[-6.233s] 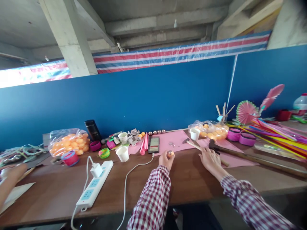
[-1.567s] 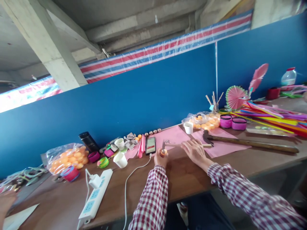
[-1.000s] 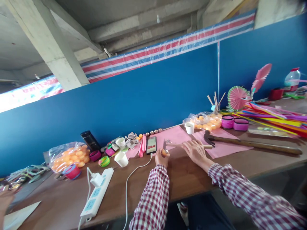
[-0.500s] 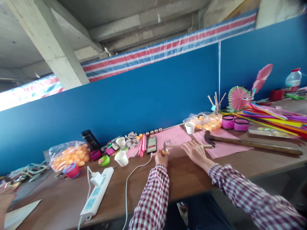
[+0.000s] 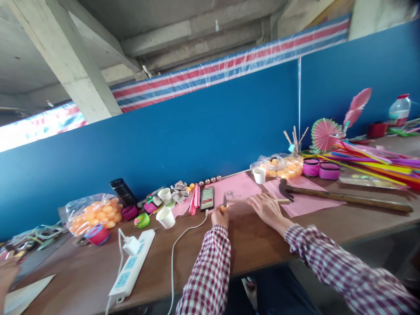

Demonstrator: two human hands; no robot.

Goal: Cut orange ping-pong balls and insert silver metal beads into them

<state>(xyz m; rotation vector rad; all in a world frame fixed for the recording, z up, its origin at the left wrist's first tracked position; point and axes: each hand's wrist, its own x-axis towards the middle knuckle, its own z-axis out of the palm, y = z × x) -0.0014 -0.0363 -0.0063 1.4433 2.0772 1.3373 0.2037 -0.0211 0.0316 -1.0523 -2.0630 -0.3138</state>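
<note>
My left hand [image 5: 219, 217] is closed around the orange handle of a small knife [image 5: 225, 200], whose dark blade points upward. Its blade is close to the left end of a thin wooden stick [image 5: 285, 201] lying across the table. My right hand [image 5: 266, 207] holds this stick down from above, fingers stretched over it and the thumb side partly hidden. Pink paper [image 5: 244, 183] lies just beyond both hands. To the right of my right hand rests a claw hammer [image 5: 341, 196] with a long wooden handle. A phone [image 5: 207, 199] is left of the knife.
White paper cups [image 5: 166, 217], a power strip [image 5: 133, 264] and a bag of orange balls [image 5: 98, 214] are on the left. Further right are a second bag of balls [image 5: 288, 166], purple bands [image 5: 329, 171] and coloured strips [image 5: 377, 162]. Another person's hand [image 5: 8, 271] shows far left.
Almost nothing differs. The knife in my left hand is tilted very slightly; my right hand stays in place on the stick.
</note>
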